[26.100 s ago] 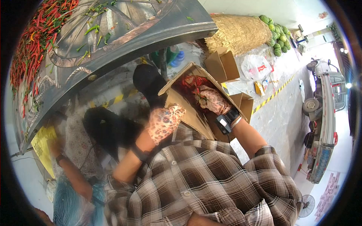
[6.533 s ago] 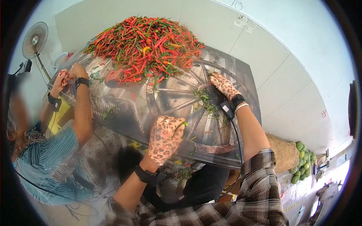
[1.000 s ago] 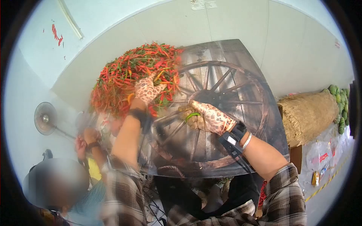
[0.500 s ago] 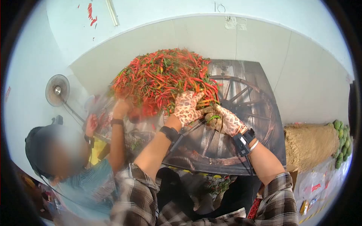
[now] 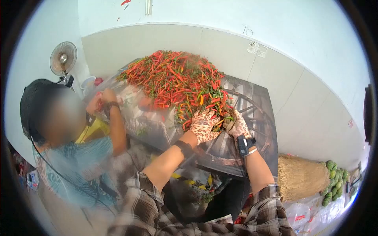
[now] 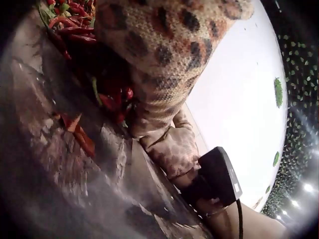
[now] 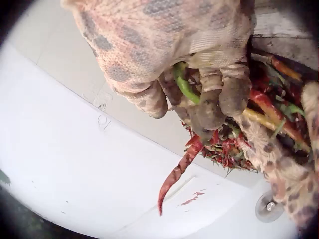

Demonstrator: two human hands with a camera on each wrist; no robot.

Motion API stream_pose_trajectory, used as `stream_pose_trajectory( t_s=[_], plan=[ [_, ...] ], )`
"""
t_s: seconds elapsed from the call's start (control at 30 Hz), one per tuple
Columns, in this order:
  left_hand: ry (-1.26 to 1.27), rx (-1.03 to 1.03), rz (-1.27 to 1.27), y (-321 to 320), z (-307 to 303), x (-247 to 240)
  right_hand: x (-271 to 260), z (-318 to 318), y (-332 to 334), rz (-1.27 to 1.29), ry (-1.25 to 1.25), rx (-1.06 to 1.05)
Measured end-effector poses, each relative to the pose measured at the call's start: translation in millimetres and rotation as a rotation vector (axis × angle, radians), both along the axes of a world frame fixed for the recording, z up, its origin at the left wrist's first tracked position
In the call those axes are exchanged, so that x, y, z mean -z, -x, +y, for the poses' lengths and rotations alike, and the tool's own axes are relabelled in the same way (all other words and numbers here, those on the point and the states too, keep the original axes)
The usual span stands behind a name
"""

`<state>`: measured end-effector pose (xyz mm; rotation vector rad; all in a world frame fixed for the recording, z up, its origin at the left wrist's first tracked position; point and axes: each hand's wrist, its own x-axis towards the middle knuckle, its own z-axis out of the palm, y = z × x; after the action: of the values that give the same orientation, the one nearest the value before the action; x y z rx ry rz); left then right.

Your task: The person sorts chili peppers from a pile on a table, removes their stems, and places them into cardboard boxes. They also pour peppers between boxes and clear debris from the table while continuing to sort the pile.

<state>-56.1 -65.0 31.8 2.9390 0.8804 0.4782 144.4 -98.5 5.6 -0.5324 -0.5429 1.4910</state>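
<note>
A heap of red chillies (image 5: 169, 78) mixed with green and orange ones covers the back of the table (image 5: 220, 161). At its near right edge my left hand (image 5: 203, 126), in a spotted glove, lies with spread fingers against loose chillies. My right hand (image 5: 238, 125), in a matching glove with soiled fingertips, is close beside it. In the right wrist view, its fingers curl round a green chilli (image 7: 186, 89). A wrinkled red chilli (image 7: 178, 174) sticks out below those fingertips. Red chillies (image 6: 75, 25) lie next to the left glove in the left wrist view.
Another person (image 5: 78, 157) works at the table's left side. A fan (image 5: 63, 58) stands in the left corner. Right of the table lie a straw-coloured roll (image 5: 303, 177) and several watermelons (image 5: 334, 183). A wall (image 5: 232, 51) runs behind the table.
Much earlier both hands were at a cardboard box of chillies. Within the last second, the left hand has spread its fingers at the heap's near edge, and the right hand has come up beside it.
</note>
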Motion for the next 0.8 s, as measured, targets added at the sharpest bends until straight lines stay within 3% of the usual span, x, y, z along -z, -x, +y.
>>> stream_pose_trajectory(
  t_s=[0.23, 0.37, 0.43, 0.5, 0.57, 0.67, 0.8],
  plan=[
    [0.010, 0.024, 0.103, 4, -15, -1, -8, -22, 11, -0.096, 0.094, 0.155],
    [0.002, 0.015, 0.130, 5, -33, -6, -15, -65, 7, -0.312, 0.129, 0.258],
    [-0.026, 0.019, 0.132, 2, -43, -6, -1, -84, -10, -0.290, 0.061, 0.250],
    [-0.024, 0.037, 0.147, -4, -51, -8, -12, -104, -5, -0.433, 0.133, 0.396],
    [-0.034, 0.075, 0.070, -15, -58, -2, -13, -115, -10, -0.382, 0.182, 0.417],
    [-0.014, 0.226, 0.093, -30, -78, -3, 1, -124, -22, -0.499, 0.129, 0.432],
    [0.020, 0.255, 0.132, -44, -99, 0, 12, -132, -23, -0.513, 0.004, 0.449]
  ],
)
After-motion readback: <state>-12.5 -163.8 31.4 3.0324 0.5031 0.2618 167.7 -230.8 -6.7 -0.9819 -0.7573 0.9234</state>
